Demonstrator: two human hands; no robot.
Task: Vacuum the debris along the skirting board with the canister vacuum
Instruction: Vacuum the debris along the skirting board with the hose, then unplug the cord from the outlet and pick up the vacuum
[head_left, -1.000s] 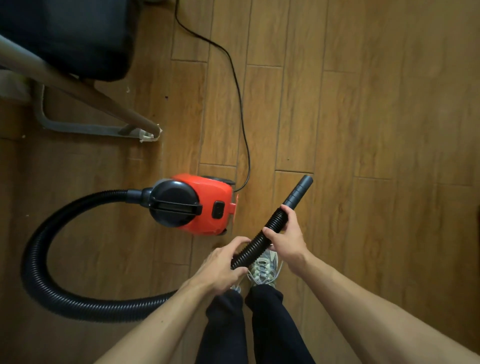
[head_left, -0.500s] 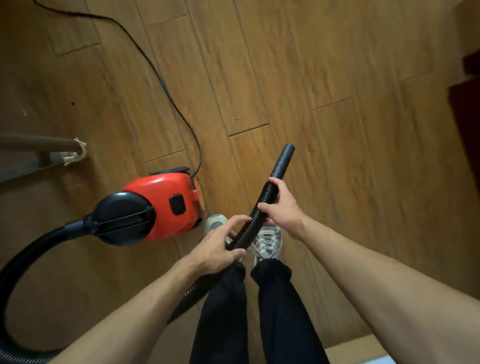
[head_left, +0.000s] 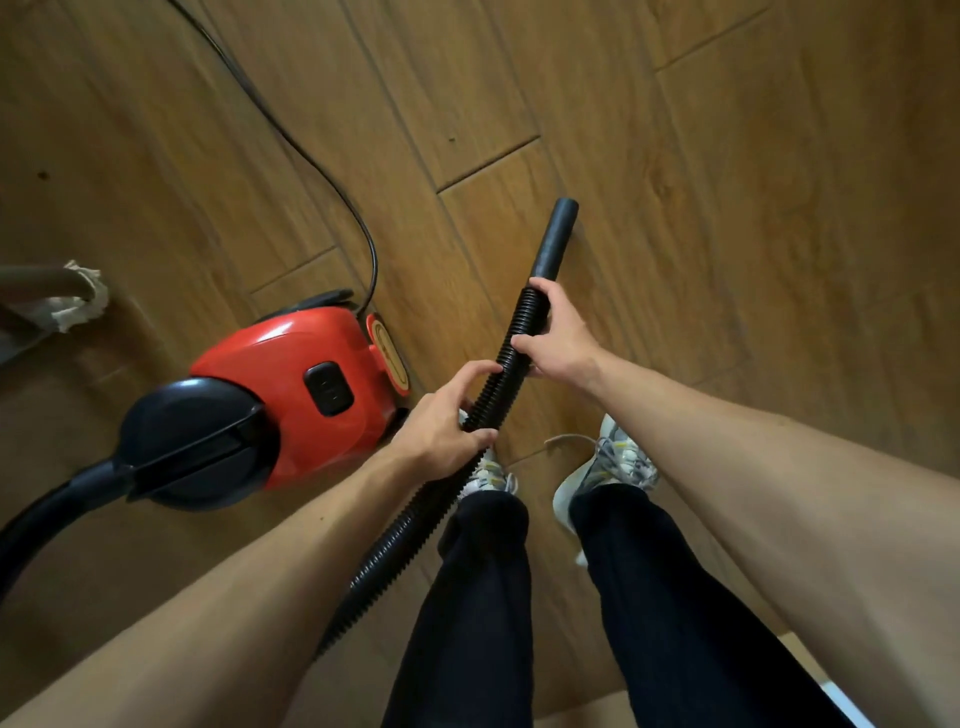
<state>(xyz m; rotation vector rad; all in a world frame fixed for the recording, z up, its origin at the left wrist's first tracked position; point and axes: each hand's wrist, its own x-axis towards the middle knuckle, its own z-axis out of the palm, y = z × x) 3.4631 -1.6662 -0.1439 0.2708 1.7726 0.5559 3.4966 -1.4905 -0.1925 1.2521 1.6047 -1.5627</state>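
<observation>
A tape-wrapped furniture leg (head_left: 78, 296) pokes in at the left. The red canister vacuum (head_left: 291, 389) sits on the wood floor (head_left: 727, 208) by the person's feet. Its oval label is unreadable, and its cord (head_left: 311, 156) trails away. The left hand (head_left: 441, 426) grips the ribbed hose (head_left: 400, 540); the right hand (head_left: 561, 343) grips it just below the nozzle (head_left: 556, 239).

Dim, warm light falls unevenly, darkening toward the left and corners. A small glare sits on the red canister (head_left: 291, 374). Wide-angle bending curves the floorboards (head_left: 727, 208).
</observation>
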